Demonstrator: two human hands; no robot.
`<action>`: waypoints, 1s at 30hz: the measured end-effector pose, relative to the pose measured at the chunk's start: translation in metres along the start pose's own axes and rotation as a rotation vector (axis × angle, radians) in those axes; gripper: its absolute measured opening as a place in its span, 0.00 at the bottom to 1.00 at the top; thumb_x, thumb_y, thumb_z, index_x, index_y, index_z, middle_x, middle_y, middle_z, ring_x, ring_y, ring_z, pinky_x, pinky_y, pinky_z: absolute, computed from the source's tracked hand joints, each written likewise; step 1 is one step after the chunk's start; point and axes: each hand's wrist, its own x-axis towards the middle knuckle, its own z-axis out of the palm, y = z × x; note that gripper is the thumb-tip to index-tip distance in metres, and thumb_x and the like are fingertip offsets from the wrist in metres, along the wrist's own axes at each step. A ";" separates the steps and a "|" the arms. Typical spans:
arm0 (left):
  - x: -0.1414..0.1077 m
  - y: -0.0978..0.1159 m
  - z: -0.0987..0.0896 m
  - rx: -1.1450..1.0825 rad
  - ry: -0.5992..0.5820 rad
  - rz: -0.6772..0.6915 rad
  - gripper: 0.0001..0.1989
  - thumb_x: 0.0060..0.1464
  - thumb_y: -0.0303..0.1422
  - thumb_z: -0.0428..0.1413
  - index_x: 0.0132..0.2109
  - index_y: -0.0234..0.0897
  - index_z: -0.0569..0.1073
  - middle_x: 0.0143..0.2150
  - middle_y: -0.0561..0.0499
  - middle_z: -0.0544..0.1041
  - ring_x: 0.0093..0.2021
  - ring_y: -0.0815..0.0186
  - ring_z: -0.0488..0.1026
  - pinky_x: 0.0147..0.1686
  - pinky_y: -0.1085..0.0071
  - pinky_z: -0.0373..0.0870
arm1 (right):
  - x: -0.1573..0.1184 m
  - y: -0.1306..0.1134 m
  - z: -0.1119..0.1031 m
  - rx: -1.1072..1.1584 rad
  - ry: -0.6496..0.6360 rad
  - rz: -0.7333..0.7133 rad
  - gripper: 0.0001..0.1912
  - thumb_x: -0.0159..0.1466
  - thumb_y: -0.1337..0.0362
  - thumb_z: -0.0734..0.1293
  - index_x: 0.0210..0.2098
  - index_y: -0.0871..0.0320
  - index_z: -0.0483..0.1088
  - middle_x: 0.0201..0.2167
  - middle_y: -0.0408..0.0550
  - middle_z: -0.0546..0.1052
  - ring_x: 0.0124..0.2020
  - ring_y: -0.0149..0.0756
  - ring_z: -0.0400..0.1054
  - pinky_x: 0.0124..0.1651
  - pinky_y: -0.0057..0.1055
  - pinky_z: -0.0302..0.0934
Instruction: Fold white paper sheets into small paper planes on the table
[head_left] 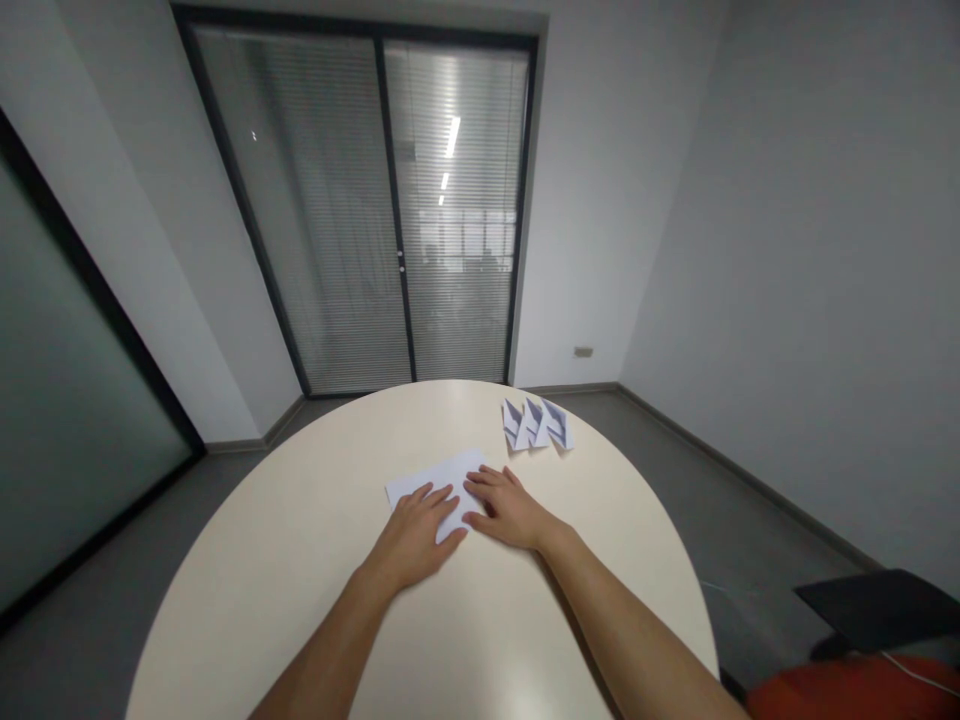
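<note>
Fingers (487, 479) of the left hand (414, 537) and right hand (516, 512) rest spread, gripping nothing we can see, on white paper (448, 469) atop the worktop (300, 570). We judge flattening in hand; the next move calls for aligned edges. Folded pieces (535, 426) lie beyond.

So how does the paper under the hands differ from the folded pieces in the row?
The paper lies flat, while the folded pieces show sharp, angular folds. The paper looks larger than any one of the folded pieces. The left hand and right hand rest on the paper; neither touches the folded pieces. Both are pale and lie on the same table.
</note>
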 end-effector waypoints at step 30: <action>0.002 -0.001 0.002 -0.020 -0.002 -0.011 0.29 0.67 0.50 0.44 0.66 0.42 0.69 0.70 0.47 0.65 0.71 0.46 0.58 0.67 0.47 0.57 | 0.000 0.000 0.001 -0.006 0.006 -0.049 0.31 0.66 0.50 0.65 0.65 0.56 0.66 0.68 0.60 0.64 0.70 0.56 0.54 0.69 0.62 0.43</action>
